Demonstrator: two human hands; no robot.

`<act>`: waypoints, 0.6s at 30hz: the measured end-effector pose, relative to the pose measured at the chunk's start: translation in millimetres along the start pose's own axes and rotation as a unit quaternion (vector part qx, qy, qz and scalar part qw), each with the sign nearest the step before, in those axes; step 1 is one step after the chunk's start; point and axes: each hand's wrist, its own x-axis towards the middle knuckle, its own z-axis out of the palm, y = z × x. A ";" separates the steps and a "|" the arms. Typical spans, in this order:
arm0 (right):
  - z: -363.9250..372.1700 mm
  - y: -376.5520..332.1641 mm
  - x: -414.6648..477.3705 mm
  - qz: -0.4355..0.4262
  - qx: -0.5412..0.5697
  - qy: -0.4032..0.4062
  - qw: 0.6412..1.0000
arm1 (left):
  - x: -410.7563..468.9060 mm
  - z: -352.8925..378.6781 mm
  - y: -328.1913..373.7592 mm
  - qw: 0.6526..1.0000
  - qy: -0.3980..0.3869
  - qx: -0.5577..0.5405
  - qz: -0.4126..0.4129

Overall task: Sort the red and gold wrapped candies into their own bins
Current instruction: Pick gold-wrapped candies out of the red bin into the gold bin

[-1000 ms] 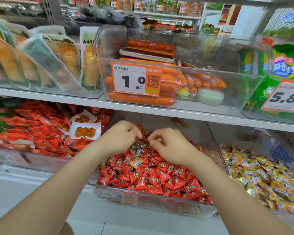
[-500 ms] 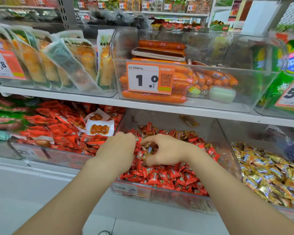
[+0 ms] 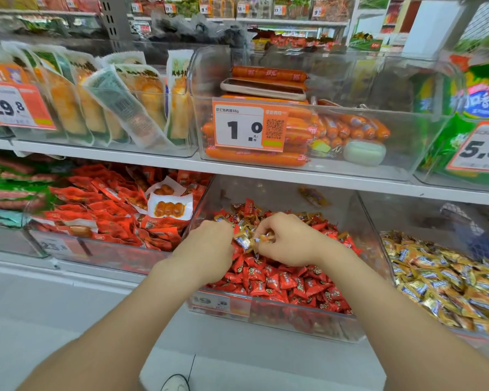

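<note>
A clear middle bin (image 3: 280, 325) on the lower shelf holds a heap of red wrapped candies (image 3: 280, 280), with gold ones mixed in at the back. My left hand (image 3: 206, 249) and my right hand (image 3: 288, 241) are both over this heap, fingers curled. Between them they hold a few gold wrapped candies (image 3: 244, 240), my right hand pinching some at its fingertips. The clear bin to the right (image 3: 384, 249) is full of gold wrapped candies (image 3: 446, 280).
Left of the red candies, another clear bin holds red snack packets (image 3: 105, 210). The white upper shelf (image 3: 294, 176) overhangs the bins and carries a clear bin of orange sausages (image 3: 254, 158) with a price tag (image 3: 249, 128). Grey floor lies below.
Both hands have drawn back from deep in the red candy heap toward its middle, and gold candies now show between their fingers. The camera has shifted left.
</note>
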 end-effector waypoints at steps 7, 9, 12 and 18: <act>-16.0 15.0 -15.1 0.047 0.158 0.042 0.985 | 10.4 -5.0 4.1 0.985 0.067 -0.154 0.033; -17.8 17.7 -19.1 0.066 0.183 0.057 0.979 | 20.7 0.5 1.2 0.983 0.087 -0.152 0.055; -18.3 20.3 -22.6 0.055 0.174 0.083 0.980 | 31.6 3.5 1.7 0.984 0.037 -0.123 0.119; -15.6 19.9 -17.8 0.072 0.135 0.133 0.979 | 44.2 11.4 11.1 0.976 -0.100 -0.039 0.188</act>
